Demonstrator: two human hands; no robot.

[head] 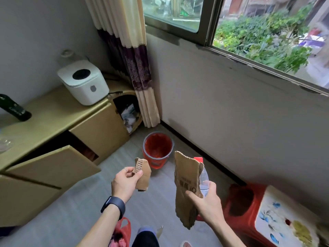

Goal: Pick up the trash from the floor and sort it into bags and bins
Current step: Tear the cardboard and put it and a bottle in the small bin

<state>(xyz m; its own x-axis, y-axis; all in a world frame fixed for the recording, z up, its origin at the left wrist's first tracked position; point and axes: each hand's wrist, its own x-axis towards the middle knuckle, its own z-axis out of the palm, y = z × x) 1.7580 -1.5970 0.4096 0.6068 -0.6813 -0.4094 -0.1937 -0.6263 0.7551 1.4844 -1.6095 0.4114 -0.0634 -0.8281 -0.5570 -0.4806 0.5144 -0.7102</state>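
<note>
My left hand (125,182) pinches a small torn piece of brown cardboard (143,177) between thumb and fingers. My right hand (207,197) grips a longer torn cardboard strip (186,189) with printing on it, together with a clear plastic bottle (204,181) that has a red cap (198,159). Both hands are held above the grey floor, just in front of a small bin (158,149) lined with a red bag, standing near the wall under the window. A red plastic bag (122,232) hangs below my left forearm.
A tan cabinet (53,132) with an open door runs along the left; a white appliance (83,82) and a dark bottle (15,108) stand on it. A red stool (238,202) with a patterned top stands at the right. A curtain (135,68) hangs in the corner.
</note>
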